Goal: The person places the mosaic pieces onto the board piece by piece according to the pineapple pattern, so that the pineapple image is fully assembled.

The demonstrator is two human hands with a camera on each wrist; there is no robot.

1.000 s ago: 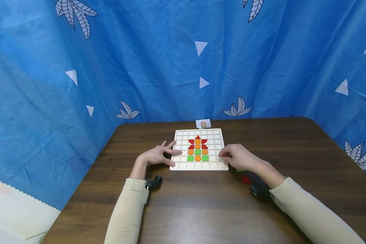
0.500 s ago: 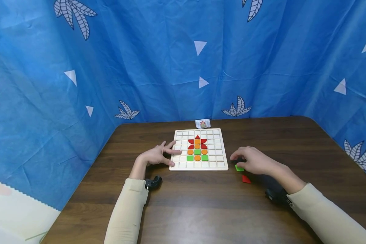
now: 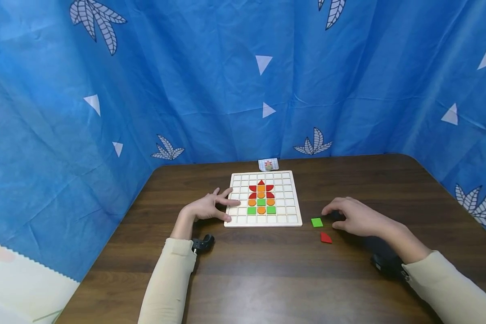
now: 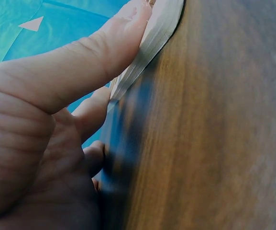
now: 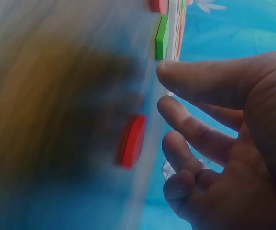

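A white gridded board [image 3: 285,219] carries red, orange and green pieces arranged in a figure down its middle. My left hand [image 3: 208,207] rests on the board's left edge with fingers spread; the thumb lies at its rim in the left wrist view. To the right of the board, my right hand [image 3: 358,216] hovers over the table, fingers loosely bent, nothing between them. Beside it lie a green square tile [image 3: 317,222] and a red quarter-circle tile [image 3: 326,237]. Another red tile [image 5: 134,141] appears below the fingers in the right wrist view; the hand hides it in the head view.
A small patterned card [image 3: 268,164] lies behind the board. The brown wooden table [image 3: 267,279] extends in front and to both sides. A blue curtain [image 3: 210,90] with leaf and triangle prints hangs behind and around the table.
My right hand has moved away from the board's right edge, rightward past the green tile, uncovering it and the red quarter-circle. The left hand stays in place on the board.
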